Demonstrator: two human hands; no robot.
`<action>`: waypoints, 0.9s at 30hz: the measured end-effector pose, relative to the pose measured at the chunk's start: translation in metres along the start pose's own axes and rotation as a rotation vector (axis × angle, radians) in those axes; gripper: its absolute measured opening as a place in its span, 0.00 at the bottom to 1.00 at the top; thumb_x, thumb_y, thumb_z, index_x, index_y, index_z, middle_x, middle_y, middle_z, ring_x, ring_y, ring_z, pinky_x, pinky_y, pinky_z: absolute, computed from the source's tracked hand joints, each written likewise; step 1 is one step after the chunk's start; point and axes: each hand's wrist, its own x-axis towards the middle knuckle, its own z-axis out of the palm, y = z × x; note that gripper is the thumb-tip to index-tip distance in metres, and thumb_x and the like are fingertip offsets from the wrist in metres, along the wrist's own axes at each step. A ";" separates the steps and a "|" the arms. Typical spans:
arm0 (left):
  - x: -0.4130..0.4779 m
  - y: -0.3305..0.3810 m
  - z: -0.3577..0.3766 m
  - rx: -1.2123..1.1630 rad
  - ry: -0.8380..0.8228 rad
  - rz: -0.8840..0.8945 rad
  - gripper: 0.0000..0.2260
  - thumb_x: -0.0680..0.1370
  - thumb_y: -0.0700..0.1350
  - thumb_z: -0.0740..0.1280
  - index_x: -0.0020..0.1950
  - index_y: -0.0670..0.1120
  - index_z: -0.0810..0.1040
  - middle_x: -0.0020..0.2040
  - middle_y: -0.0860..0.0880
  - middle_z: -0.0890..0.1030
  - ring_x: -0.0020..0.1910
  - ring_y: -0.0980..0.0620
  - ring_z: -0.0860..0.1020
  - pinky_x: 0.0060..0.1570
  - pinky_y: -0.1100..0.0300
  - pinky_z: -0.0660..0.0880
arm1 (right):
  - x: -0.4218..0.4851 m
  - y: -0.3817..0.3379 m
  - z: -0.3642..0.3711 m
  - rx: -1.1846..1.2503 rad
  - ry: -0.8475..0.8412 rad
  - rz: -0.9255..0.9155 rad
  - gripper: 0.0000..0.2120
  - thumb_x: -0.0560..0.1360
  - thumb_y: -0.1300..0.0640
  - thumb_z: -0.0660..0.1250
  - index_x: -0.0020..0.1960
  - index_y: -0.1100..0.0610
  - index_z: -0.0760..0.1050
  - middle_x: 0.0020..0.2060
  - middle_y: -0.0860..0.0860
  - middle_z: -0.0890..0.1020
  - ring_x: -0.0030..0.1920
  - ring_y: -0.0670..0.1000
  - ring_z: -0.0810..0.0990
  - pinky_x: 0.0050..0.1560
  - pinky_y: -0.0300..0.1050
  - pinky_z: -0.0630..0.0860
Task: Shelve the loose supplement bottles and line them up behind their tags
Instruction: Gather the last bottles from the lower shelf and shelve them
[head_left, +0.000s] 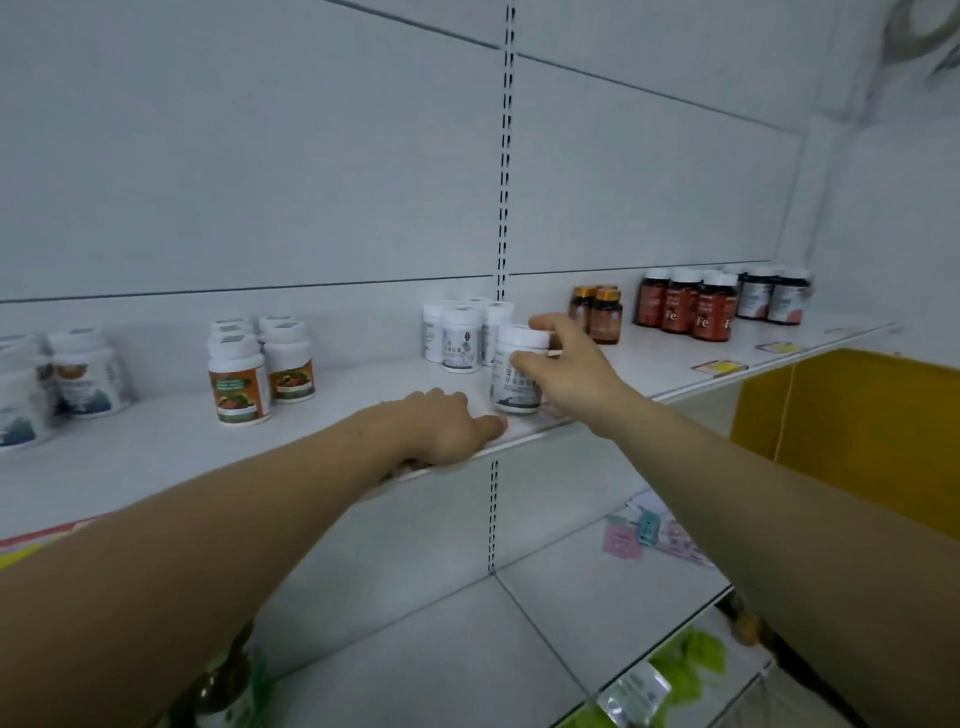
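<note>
Single head-worn wide-angle view. It faces the white wall shelf (156, 447) from near, looking forward and slightly down, turned a little rightward along it. A lower shelf (597, 587) shows beneath.

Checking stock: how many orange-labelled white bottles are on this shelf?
4 orange-labelled bottles visible: front left, front right, and two behind them with mainly caps showing. More may be hidden further back.
</note>
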 end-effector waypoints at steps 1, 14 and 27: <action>0.010 -0.001 0.000 0.023 -0.008 -0.018 0.35 0.75 0.69 0.49 0.73 0.46 0.61 0.73 0.42 0.64 0.69 0.42 0.65 0.66 0.46 0.63 | 0.012 0.005 0.002 -0.021 -0.031 -0.026 0.22 0.74 0.54 0.68 0.66 0.49 0.67 0.54 0.47 0.74 0.53 0.50 0.77 0.55 0.50 0.77; 0.044 0.028 0.006 0.043 0.024 -0.313 0.36 0.71 0.71 0.48 0.74 0.52 0.59 0.74 0.48 0.61 0.74 0.44 0.57 0.68 0.37 0.54 | 0.101 0.039 0.011 -0.196 -0.356 -0.350 0.27 0.72 0.51 0.72 0.68 0.50 0.66 0.58 0.48 0.75 0.53 0.49 0.76 0.51 0.41 0.70; 0.031 0.051 0.005 0.031 0.078 -0.408 0.34 0.76 0.68 0.52 0.75 0.49 0.60 0.77 0.49 0.58 0.75 0.49 0.54 0.72 0.41 0.49 | 0.114 0.051 0.014 -0.223 -0.380 -0.444 0.27 0.75 0.49 0.67 0.71 0.49 0.62 0.63 0.54 0.74 0.59 0.55 0.74 0.55 0.45 0.69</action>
